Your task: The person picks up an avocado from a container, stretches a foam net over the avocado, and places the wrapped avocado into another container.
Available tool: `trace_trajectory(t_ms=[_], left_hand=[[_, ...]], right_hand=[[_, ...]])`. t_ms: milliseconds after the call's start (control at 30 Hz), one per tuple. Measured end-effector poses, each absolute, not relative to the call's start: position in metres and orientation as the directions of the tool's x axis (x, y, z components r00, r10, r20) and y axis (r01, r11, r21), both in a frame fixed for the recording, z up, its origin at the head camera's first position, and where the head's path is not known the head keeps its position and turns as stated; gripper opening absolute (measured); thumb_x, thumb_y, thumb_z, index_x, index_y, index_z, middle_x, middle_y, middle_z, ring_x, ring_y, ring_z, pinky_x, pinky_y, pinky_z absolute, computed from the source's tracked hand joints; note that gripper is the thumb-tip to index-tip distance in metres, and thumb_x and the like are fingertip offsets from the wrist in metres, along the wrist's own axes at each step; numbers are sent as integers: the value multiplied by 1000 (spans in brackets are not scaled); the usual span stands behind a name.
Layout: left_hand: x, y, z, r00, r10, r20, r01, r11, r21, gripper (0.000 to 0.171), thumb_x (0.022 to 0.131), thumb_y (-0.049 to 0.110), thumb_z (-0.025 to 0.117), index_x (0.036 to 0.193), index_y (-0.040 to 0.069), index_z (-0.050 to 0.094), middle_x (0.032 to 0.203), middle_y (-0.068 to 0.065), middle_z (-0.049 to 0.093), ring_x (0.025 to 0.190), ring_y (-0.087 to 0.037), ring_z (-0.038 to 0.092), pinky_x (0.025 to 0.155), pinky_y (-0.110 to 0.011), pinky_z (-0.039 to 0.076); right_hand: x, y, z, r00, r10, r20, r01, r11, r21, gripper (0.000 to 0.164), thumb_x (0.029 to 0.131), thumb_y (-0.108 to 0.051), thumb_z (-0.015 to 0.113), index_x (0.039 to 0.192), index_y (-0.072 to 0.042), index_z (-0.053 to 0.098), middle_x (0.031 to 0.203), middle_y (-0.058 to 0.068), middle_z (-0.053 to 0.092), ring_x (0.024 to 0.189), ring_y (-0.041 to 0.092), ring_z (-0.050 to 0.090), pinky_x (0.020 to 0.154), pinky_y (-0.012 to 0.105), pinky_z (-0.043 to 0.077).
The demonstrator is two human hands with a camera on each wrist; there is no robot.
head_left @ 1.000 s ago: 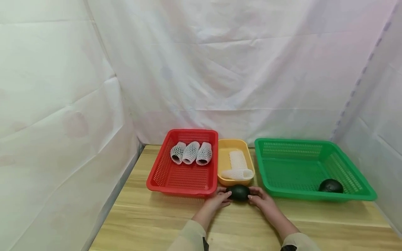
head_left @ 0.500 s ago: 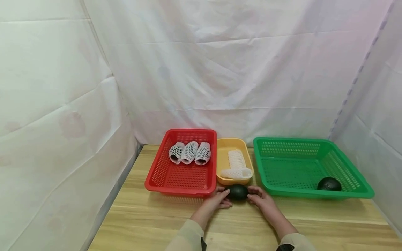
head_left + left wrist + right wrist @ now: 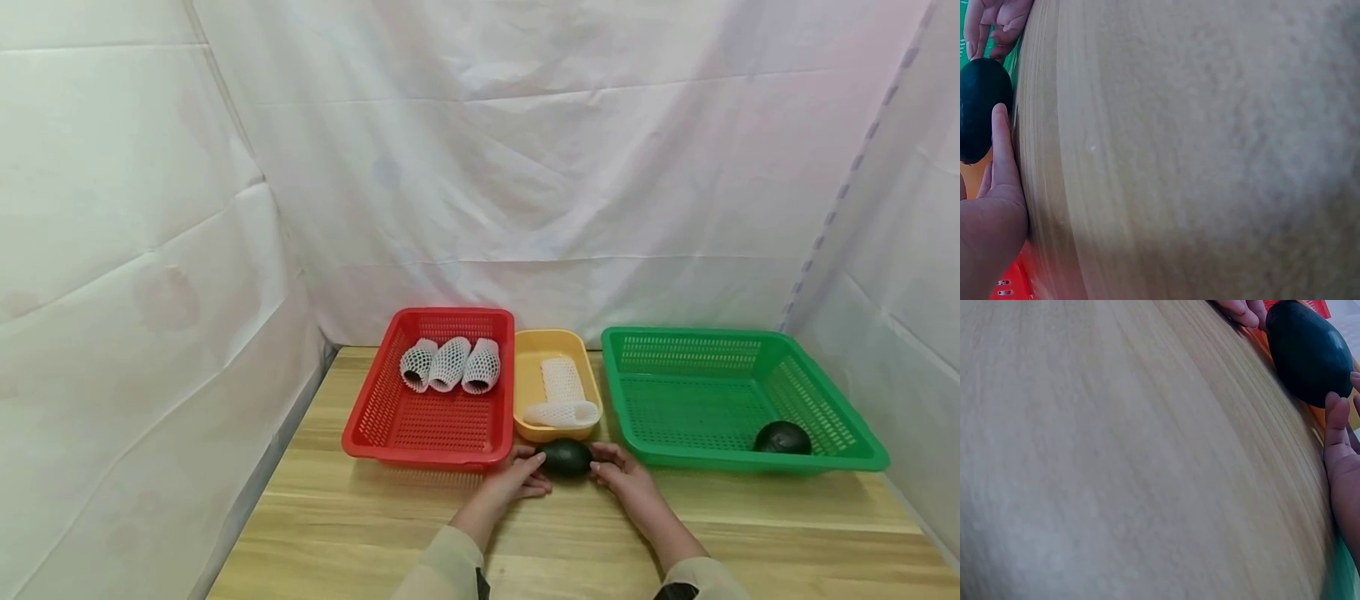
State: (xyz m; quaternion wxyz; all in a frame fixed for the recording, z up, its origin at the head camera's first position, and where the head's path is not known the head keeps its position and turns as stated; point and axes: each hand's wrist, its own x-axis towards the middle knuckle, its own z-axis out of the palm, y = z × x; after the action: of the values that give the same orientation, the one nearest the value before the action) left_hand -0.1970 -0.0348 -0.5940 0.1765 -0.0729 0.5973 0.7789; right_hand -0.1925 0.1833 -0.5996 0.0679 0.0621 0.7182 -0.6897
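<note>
- Left of centre in the head view sits the red basket [image 3: 435,425], with three netted fruits [image 3: 450,364] side by side toward its far end. Its near right corner looks very close to the wrist, so a leftward sweep could nudge it.
- Below the middle, the left hand [image 3: 519,477] pinches the left end of the dark fruit [image 3: 566,458], thumb on the near side, fingers apparently behind. If this side eases first, I reckon the fruit could swing or roll.
- Just above, the yellow tray [image 3: 529,375] holds two foam net sleeves [image 3: 562,379], one lying across the other's near end. A hurried grab might drag both out.
- Between the hands, the dark fruit lies crosswise; whether it touches the table [image 3: 570,533] I can't tell. Its skin looks smooth, so fingertip holds might slip.
- Right of it, the right hand [image 3: 626,473] pinches the other end between thumb and fingertips; uneven squeezing could pop it sideways.
- Toward the lower right, the green basket [image 3: 690,400] holds a second dark fruit [image 3: 782,437] near its front; a bump could set that rolling.
</note>
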Motion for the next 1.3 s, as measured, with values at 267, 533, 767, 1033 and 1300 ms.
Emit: trace_trajectory(t_ms=[267,533,767,1033,1300], left_hand=[[-197,-36,-595,-932,206,-297,-341,-229,912,36,94,15,64,118,-3,45,83,-18,64,74,-29,69,70,-41,58],[-194,-38,-592,-938,195,-287,-326,-214,921,32,94,14,64,116,-2,46,83,-20,66,75,-32,70,68,-40,58],[-193,-37,-593,-944,179,-278,-314,-220,923,34,94,14,65,117,-4,48,84,-21,65,74,-32,69,68,-41,58],[-186,-35,-588,-939,144,-312,-326,-84,942,31,96,21,63,114,-2,53,82,-16,62,71,-26,68,67,-38,58],[-176,-39,-563,-985,85,-153,-117,327,938,30,94,33,64,107,7,58,90,-1,64,76,-17,62,69,-35,52]], right_hand=[[-192,185,-601,-989,7,-145,145,53,-988,42,91,-12,66,129,1,54,120,11,59,91,15,60,76,27,49],[-190,182,-599,-988,21,-151,151,29,-988,42,93,-11,64,131,2,52,128,17,56,93,9,59,78,24,47],[-187,181,-595,-986,54,-155,158,59,-986,42,93,-11,64,132,0,53,130,17,55,93,10,58,77,24,47],[-174,181,-587,-993,52,-102,109,180,-978,44,89,-4,68,130,2,53,124,20,54,82,11,57,60,26,48],[-165,172,-574,-958,-47,283,-268,496,-826,31,80,7,74,109,-2,66,99,12,61,71,6,53,56,22,47]])
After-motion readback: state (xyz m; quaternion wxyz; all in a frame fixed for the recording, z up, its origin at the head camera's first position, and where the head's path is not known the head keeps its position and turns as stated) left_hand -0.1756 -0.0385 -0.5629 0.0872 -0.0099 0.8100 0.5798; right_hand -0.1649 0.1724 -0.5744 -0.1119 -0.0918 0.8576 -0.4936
